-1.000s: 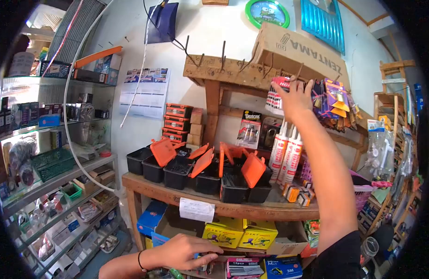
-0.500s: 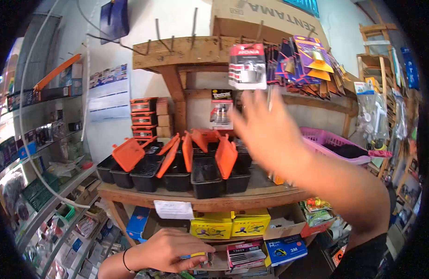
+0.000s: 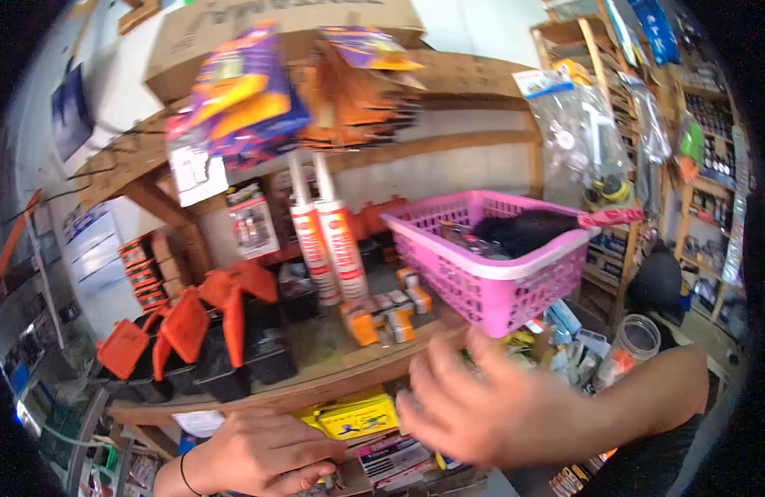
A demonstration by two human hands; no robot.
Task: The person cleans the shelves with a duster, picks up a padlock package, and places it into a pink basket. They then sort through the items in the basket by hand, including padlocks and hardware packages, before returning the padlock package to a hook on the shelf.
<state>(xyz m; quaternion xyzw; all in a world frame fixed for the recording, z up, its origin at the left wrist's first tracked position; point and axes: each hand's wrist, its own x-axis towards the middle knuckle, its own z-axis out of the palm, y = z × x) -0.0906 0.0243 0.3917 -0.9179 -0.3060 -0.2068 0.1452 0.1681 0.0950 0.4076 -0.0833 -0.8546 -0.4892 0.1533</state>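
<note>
My left hand (image 3: 262,451) is low in the view, its fingers curled over a small thing at the fingertips that I cannot make out. Behind it, a yellow box (image 3: 358,417) sits on the lower shelf. My right hand (image 3: 498,406), smeared by motion, has its fingers apart and nothing visible in them. It hovers in front of the workbench edge (image 3: 316,385), below a pink plastic basket (image 3: 523,290). Small orange and white boxes (image 3: 392,316) lie on the bench near it. Two sealant cartridges (image 3: 341,248) stand upright behind those boxes.
Black bins (image 3: 266,356) with raised orange lids (image 3: 183,323) line the bench at left. Purple and orange packets (image 3: 242,91) hang from the wooden rail above. A dark brush-like thing with a pink handle (image 3: 610,217) lies in the basket. A clear jar (image 3: 633,344) stands at right.
The view has turned right, bringing the cartridges and whole basket into sight. My right hand has come down from the hanging packets to below the bench edge. My left hand stays low.
</note>
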